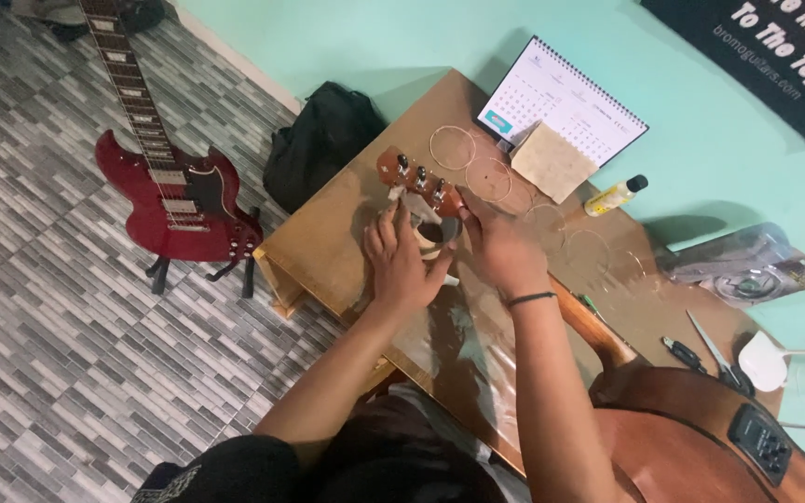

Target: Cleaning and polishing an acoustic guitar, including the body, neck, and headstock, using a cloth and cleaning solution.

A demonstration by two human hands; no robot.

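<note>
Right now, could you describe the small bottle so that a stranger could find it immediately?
Start at the wooden table against the green wall. Near its far edge stands a desk calendar, and beside that lies the bottle on its side. It is the only yellow thing there, with a black cap, unlike the coiled strings nearby.

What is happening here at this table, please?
A person sits at a wooden table with an acoustic guitar lying across it. Both hands are at the guitar's headstock: the left hand is under it, and the right hand holds its end near the tuning pegs. Coiled strings lie on the table, beside a desk calendar, a small bottle and scissors. A red electric guitar stands on the floor.
</note>
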